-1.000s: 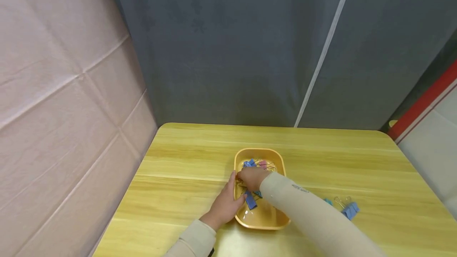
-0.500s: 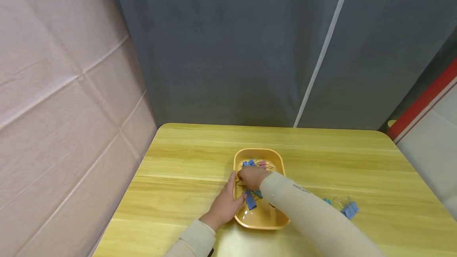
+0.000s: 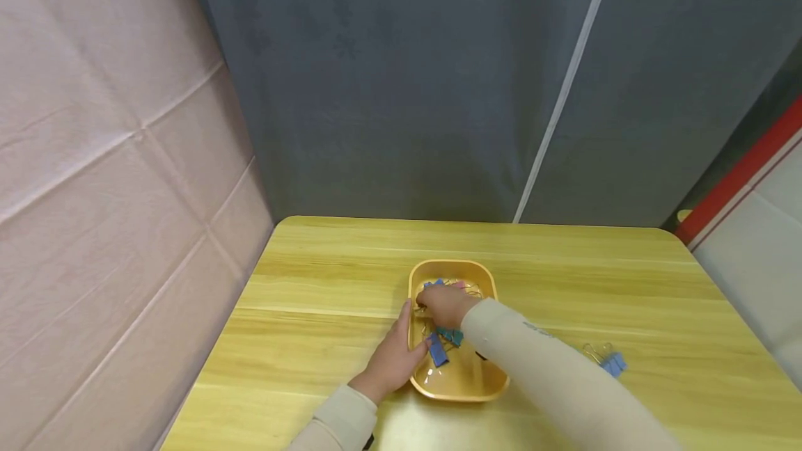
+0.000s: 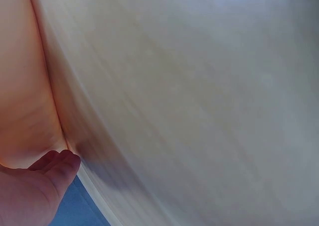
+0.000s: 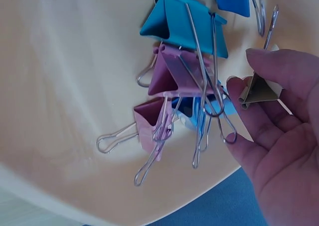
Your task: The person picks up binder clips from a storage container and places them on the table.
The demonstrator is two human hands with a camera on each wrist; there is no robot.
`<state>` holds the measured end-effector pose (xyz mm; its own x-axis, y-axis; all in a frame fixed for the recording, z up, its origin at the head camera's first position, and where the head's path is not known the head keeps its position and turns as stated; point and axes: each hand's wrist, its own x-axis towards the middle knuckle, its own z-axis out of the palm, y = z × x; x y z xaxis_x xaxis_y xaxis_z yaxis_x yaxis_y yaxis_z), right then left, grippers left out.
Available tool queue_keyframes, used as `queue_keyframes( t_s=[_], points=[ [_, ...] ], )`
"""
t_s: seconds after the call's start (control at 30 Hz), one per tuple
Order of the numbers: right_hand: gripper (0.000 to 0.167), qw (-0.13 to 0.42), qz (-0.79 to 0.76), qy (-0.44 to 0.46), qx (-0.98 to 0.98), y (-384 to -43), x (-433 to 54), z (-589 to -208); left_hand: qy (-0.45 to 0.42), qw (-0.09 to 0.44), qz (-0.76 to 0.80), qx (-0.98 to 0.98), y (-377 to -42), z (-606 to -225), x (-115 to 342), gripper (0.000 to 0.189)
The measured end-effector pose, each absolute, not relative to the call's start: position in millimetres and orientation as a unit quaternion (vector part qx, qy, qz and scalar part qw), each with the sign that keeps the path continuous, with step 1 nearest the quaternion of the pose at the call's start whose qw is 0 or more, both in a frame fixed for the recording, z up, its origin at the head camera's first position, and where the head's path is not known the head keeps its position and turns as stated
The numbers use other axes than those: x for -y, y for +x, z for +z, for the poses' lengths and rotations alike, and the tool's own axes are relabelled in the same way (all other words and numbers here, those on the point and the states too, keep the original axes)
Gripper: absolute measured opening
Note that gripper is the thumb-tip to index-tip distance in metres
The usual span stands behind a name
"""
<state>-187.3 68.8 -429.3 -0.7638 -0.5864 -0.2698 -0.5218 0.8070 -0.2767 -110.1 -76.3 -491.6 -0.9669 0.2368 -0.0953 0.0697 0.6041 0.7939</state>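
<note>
My left hand (image 3: 396, 353) holds the left wall of a yellow-orange plastic tray (image 3: 460, 395), its thumb over the rim and its other fingers along the outside. Inside the tray, my right hand (image 3: 446, 305) pinches a small olive-yellow binder clip (image 5: 263, 90) between thumb and fingers. Beside those fingers in the right wrist view lie a teal binder clip (image 5: 184, 24), a purple one (image 5: 174, 74) and a pink one (image 5: 148, 121), their wire handles overlapping. A blue binder clip (image 3: 437, 350) lies near my left thumb.
The tray stands on a wood-grain table (image 3: 338, 277). Right of it, past my right sleeve (image 3: 551, 367), lies another blue binder clip (image 3: 612, 363). A dark grey curtain (image 3: 388, 89) hangs behind the table, with pale cloth (image 3: 113, 193) on the left.
My right hand has shifted slightly up and away within the tray, uncovering more of a teal clip. The sleeve now covers the teal clip that showed on the table at the right.
</note>
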Motion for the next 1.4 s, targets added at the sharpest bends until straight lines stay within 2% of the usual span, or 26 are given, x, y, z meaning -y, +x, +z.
queue_keyframes(
  t_s=[0.27,0.5,0.7,0.93,1.23,1.4],
  points=[
    [0.028,0.159,-0.091,-0.288,-0.94,-188.1,-78.3,-424.1,0.087,0.1,0.433,-0.892,-109.9,-491.9,76.6,0.083],
    [0.038,0.172,-0.153,-0.268,-0.936,-189.8,-85.5,-419.4,0.089,0.099,0.431,-0.892,-110.3,-491.0,76.1,0.083],
    [0.035,0.141,-0.182,-0.284,-0.931,-188.4,-92.5,-413.0,0.089,0.098,0.429,-0.893,-110.3,-490.9,76.0,0.084],
    [0.036,0.15,-0.212,-0.267,-0.928,-187.7,-101.0,-404.5,0.087,0.098,0.435,-0.891,-110.6,-490.7,76.2,0.084],
    [0.038,0.093,-0.181,-0.289,-0.935,-187.4,-117.6,-399.5,0.085,0.098,0.434,-0.892,-110.7,-490.5,76.7,0.084],
    [0.035,0.089,-0.192,-0.277,-0.937,-187.0,-126.7,-397.6,0.084,0.097,0.432,-0.893,-110.7,-491.6,76.7,0.084]
  ],
)
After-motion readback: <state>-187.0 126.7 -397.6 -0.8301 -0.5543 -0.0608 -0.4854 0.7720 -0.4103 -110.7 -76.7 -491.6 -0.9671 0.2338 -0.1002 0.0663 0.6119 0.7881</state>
